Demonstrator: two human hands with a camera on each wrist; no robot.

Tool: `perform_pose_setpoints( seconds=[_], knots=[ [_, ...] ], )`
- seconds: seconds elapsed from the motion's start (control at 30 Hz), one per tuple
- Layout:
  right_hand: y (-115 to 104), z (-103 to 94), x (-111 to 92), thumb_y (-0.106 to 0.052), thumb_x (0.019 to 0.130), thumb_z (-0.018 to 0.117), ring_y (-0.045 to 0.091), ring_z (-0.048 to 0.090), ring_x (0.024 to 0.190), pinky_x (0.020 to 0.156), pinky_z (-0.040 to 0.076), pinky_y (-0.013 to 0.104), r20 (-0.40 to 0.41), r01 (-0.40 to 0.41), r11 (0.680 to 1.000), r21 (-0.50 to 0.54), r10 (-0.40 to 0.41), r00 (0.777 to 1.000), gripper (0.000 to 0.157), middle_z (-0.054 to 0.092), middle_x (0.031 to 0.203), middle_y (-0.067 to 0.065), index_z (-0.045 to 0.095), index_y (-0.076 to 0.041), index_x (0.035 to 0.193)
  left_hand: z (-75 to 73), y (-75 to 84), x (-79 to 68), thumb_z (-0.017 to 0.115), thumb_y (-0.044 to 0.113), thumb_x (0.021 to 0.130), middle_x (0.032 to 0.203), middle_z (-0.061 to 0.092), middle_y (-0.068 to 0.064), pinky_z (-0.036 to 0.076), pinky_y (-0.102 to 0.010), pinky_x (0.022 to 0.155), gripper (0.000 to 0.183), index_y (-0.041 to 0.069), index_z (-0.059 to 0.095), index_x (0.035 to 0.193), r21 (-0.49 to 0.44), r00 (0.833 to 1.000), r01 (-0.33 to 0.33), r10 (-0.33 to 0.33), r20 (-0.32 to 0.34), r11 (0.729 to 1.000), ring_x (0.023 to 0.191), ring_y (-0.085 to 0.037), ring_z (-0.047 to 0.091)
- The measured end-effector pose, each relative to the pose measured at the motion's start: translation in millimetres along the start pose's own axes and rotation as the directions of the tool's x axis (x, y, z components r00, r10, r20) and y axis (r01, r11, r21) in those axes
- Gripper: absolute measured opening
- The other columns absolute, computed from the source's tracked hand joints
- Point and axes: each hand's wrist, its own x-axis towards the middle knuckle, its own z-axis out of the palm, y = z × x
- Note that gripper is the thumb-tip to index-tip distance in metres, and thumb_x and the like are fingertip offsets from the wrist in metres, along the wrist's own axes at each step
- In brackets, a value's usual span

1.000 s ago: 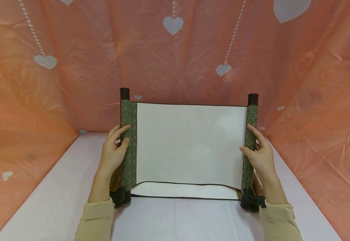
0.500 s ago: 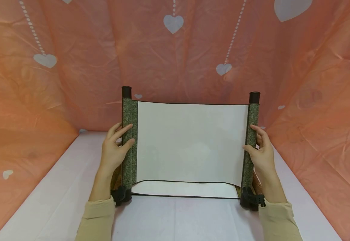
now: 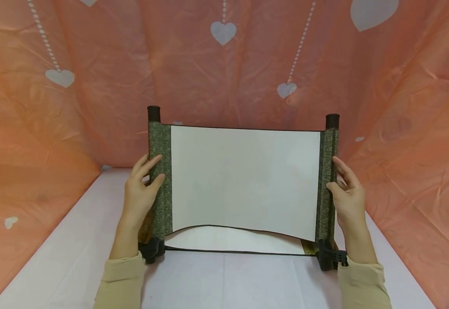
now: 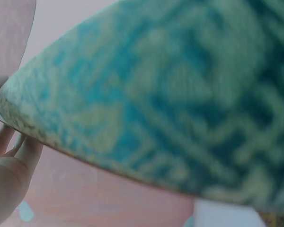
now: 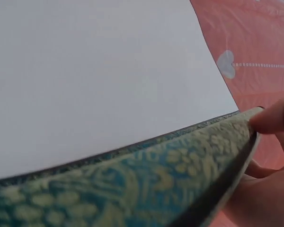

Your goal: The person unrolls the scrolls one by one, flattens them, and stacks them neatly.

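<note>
A hanging scroll with a blank white sheet [image 3: 244,180] is held partly unrolled, tilted up over the table. Its left roll [image 3: 157,141] and right roll [image 3: 327,150] wear green patterned brocade and dark end caps. My left hand [image 3: 137,195] grips the left roll, thumb and fingertips on its front. Around the right roll my right hand [image 3: 350,201] curls, thumb in front. Blurred brocade [image 4: 146,104] fills most of the left wrist view, the left hand [image 4: 9,175] at its edge. In the right wrist view, the right hand [image 5: 270,179] pinches the brocade border [image 5: 132,184].
Below the sheet's bowed lower edge shows another white strip [image 3: 228,238] with a dark border. A white-covered table [image 3: 224,283] lies beneath. Orange-pink fabric [image 3: 224,73] printed with hearts encloses the back and sides. Each wrist carries a black strap-on device [image 3: 326,255].
My hands have moved apart, the right one farther, and the rolls with them. More green border shows beside the right roll. The sheet's lower edge bows up more.
</note>
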Motion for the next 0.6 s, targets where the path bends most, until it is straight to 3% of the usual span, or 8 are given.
perform_pose_setpoints(
  seconds=[0.2, 0.3, 0.37, 0.47, 0.5, 0.57, 0.6],
  knots=[
    [-2, 0.4, 1, 0.012, 0.098, 0.042, 0.013, 0.013, 0.156, 0.091, 0.034, 0.019, 0.021, -0.081, 0.997, -0.018, 0.081, 0.996, 0.074, 0.024, 0.171, -0.006, 0.048, -0.034, 0.156, -8.0, 4.9, -2.7, 0.065, 0.009, 0.103, 0.169, 0.030, -0.004, 0.045, -0.053, 0.102, 0.050, 0.022, 0.059, 0.151, 0.022, 0.999, -0.034, 0.035, -0.029, 0.999, 0.141, -0.035, 0.045],
    [-2, 0.9, 0, 0.009, 0.099, 0.049, 0.014, 0.026, 0.149, 0.091, 0.036, 0.021, 0.000, -0.106, 0.994, 0.002, 0.106, 0.994, 0.070, 0.024, 0.171, -0.006, 0.052, -0.034, 0.154, -10.2, 5.6, -3.3, 0.066, 0.006, 0.102, 0.168, 0.032, -0.009, 0.046, -0.058, 0.102, 0.049, 0.018, 0.060, 0.150, 0.037, 0.997, -0.067, 0.068, -0.028, 0.997, 0.140, -0.041, 0.047],
    [-1, 1.6, -2, 0.008, 0.098, 0.057, 0.015, 0.029, 0.146, 0.095, 0.037, 0.021, -0.014, -0.086, 0.996, -0.012, 0.086, 0.996, 0.067, 0.027, 0.170, -0.006, 0.055, -0.032, 0.152, -10.3, 6.5, -3.6, 0.066, 0.004, 0.102, 0.168, 0.031, -0.011, 0.046, -0.062, 0.102, 0.050, 0.017, 0.060, 0.149, 0.033, 0.997, -0.073, 0.074, -0.015, 0.997, 0.141, -0.043, 0.045],
    [5, 3.6, -5, 0.007, 0.093, 0.069, 0.018, 0.031, 0.143, 0.084, 0.042, 0.020, -0.011, -0.024, 0.997, -0.076, 0.023, 1.000, 0.070, 0.029, 0.169, -0.004, 0.057, -0.029, 0.151, -10.6, 8.4, -3.2, 0.065, 0.003, 0.101, 0.167, 0.032, -0.013, 0.045, -0.065, 0.102, 0.050, 0.015, 0.060, 0.149, 0.039, 0.997, -0.083, 0.083, 0.002, 0.996, 0.142, -0.045, 0.044],
    [8, 4.6, -4, 0.008, 0.091, 0.071, 0.020, 0.027, 0.147, 0.085, 0.043, 0.020, -0.003, 0.008, 0.994, -0.110, -0.008, 1.000, 0.072, 0.031, 0.169, -0.002, 0.057, -0.028, 0.152, -11.0, 8.6, -2.3, 0.065, 0.002, 0.101, 0.167, 0.032, -0.014, 0.046, -0.065, 0.101, 0.049, 0.015, 0.060, 0.149, 0.049, 0.996, -0.091, 0.090, 0.007, 0.995, 0.142, -0.046, 0.044],
    [12, 6.3, -4, 0.009, 0.090, 0.073, 0.021, 0.033, 0.141, 0.072, 0.040, 0.018, 0.016, 0.055, 0.989, -0.140, -0.053, 0.998, 0.073, 0.033, 0.168, -0.001, 0.057, -0.025, 0.152, -13.9, 9.5, -0.7, 0.066, 0.001, 0.101, 0.166, 0.033, -0.016, 0.047, -0.066, 0.100, 0.050, 0.013, 0.060, 0.149, 0.074, 0.994, -0.108, 0.107, 0.017, 0.991, 0.141, -0.047, 0.045],
    [13, 6.6, -3, 0.009, 0.090, 0.073, 0.022, 0.034, 0.140, 0.072, 0.041, 0.018, 0.029, 0.066, 0.985, -0.160, -0.062, 0.998, 0.073, 0.033, 0.168, -0.001, 0.056, -0.026, 0.152, -15.8, 9.8, 0.3, 0.066, 0.001, 0.101, 0.166, 0.033, -0.017, 0.048, -0.066, 0.099, 0.050, 0.013, 0.060, 0.148, 0.084, 0.993, -0.118, 0.117, 0.021, 0.989, 0.141, -0.047, 0.044]
  ],
)
